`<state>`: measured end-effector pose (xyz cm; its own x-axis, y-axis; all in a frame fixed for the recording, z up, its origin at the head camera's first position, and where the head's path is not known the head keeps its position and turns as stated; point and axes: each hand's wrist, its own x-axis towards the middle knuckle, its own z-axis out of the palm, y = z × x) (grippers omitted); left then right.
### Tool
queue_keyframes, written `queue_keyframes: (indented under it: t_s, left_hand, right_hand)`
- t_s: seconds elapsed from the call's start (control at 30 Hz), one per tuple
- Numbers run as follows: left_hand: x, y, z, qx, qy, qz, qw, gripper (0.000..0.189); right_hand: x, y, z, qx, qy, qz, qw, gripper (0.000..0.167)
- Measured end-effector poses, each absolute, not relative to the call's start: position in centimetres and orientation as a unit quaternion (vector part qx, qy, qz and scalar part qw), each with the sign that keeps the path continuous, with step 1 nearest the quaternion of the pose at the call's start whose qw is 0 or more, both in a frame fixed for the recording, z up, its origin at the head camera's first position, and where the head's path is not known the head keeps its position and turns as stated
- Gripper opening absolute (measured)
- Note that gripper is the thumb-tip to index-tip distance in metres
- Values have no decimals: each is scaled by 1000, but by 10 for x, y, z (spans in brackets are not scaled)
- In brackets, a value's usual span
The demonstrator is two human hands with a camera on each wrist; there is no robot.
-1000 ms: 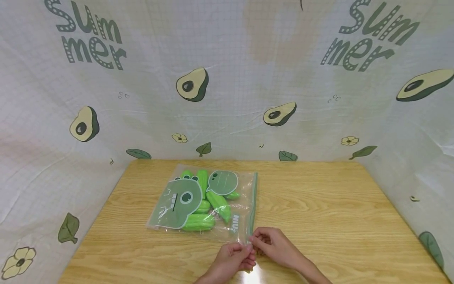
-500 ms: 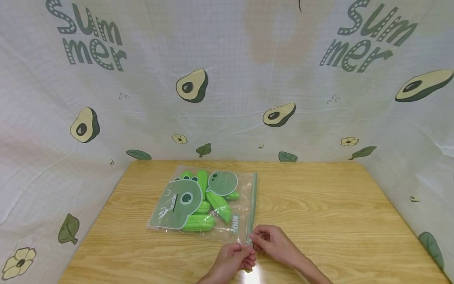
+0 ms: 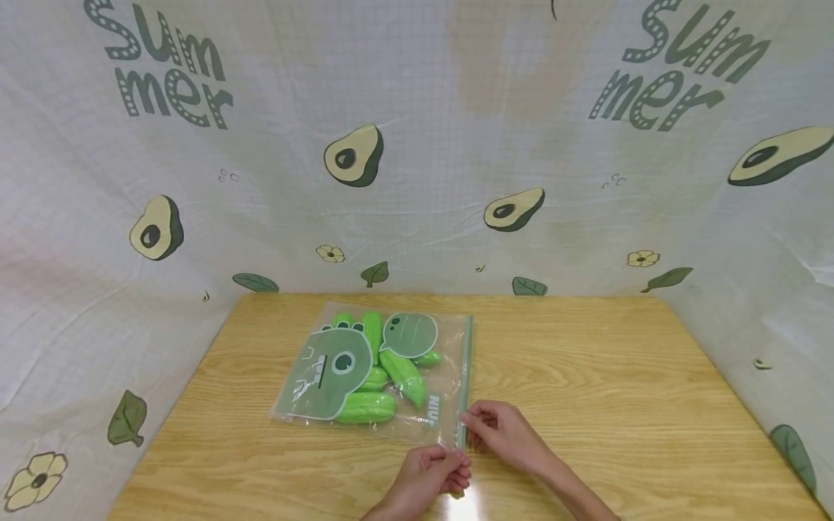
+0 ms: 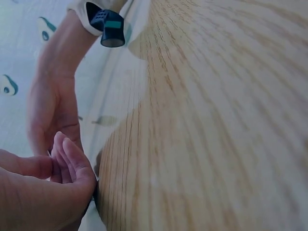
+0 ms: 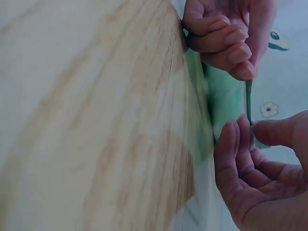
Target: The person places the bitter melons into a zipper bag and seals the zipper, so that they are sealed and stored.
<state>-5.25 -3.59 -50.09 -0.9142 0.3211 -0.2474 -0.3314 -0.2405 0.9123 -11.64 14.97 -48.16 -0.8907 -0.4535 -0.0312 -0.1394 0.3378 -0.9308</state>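
Observation:
A clear zip bag [image 3: 446, 376] with a green cartoon face lies flat on the table, left of centre in the head view. Inside are several bright green, ridged vegetables like cucumbers [image 3: 366, 408]. Its green zip strip [image 3: 467, 354] runs along the right edge. My left hand [image 3: 426, 474] pinches the bag's near right corner between thumb and fingers. Slightly farther up the strip, my right hand [image 3: 504, 432] pinches the zip edge. In the right wrist view, the strip [image 5: 249, 101] stretches between the left hand [image 5: 224, 38] and the right hand [image 5: 269, 173].
The wooden table [image 3: 586, 376] spreads out right of the bag. A cloth [image 3: 417, 217] printed with avocados and leaves hangs behind the table and along both sides. A dark wrist camera [image 4: 111, 31] sits on the right wrist in the left wrist view.
My right hand has slid a little up the zip edge, away from the left hand, which stays at the corner. The zip edge looks straighter.

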Motion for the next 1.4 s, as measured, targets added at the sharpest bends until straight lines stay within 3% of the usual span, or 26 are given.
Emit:
queue_keyframes:
  t_s: [1.4]
  left_hand:
    - [-50,-34,-499,-9,595,779,200,27]
  right_hand:
    - [-157,146,-483,-148,836,-521,89,28]
